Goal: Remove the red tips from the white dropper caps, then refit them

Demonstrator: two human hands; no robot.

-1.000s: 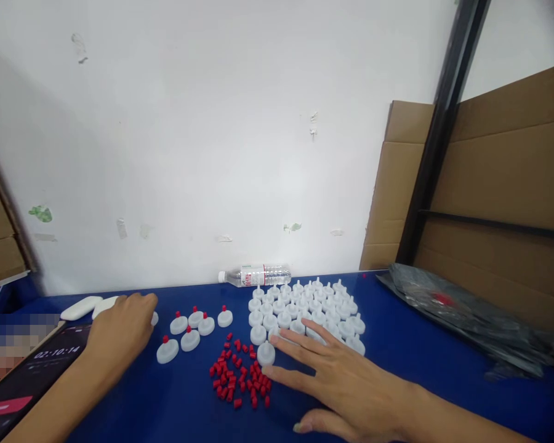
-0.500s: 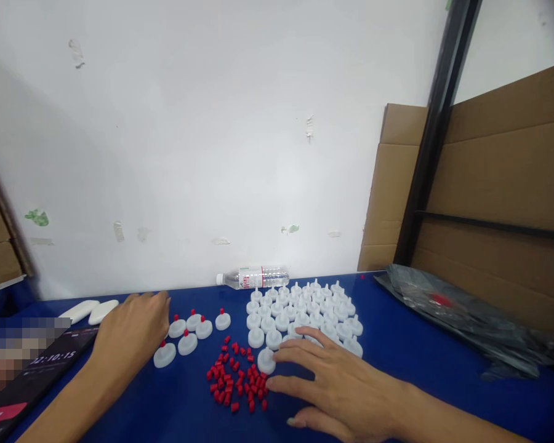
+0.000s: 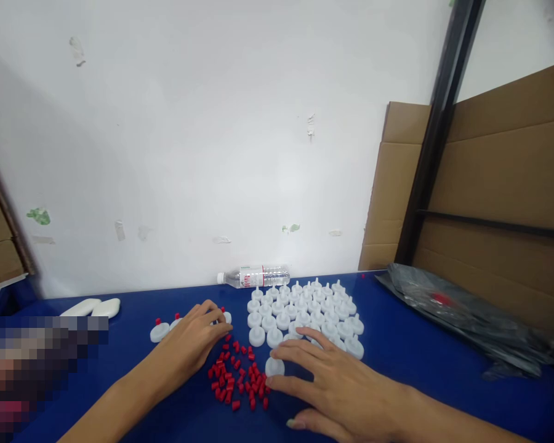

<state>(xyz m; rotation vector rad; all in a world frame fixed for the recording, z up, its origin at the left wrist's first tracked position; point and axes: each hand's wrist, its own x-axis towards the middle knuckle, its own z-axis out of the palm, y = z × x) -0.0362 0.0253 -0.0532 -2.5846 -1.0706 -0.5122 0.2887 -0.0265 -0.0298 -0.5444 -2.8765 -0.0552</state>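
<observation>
My right hand (image 3: pixel 332 384) lies palm down on the blue table (image 3: pixel 397 351), fingers curled around a white round cap (image 3: pixel 274 367) at the edge of a pile of small red plugs (image 3: pixel 237 375). My left hand (image 3: pixel 191 341) hovers with fingers bent over white caps fitted with red plugs; one such cap (image 3: pixel 159 331) shows left of it. A large cluster of plain white caps (image 3: pixel 305 311) stands behind my right hand.
A clear plastic water bottle (image 3: pixel 253 276) lies against the white wall. Two white oblong objects (image 3: pixel 92 307) rest at the left. A crumpled dark plastic bag (image 3: pixel 466 314) lies at the right, with cardboard boxes (image 3: pixel 489 178) and a black post behind it.
My left hand moved right from the table's left side to the plugged caps beside the red pile. My right hand pulled a white cap slightly toward me.
</observation>
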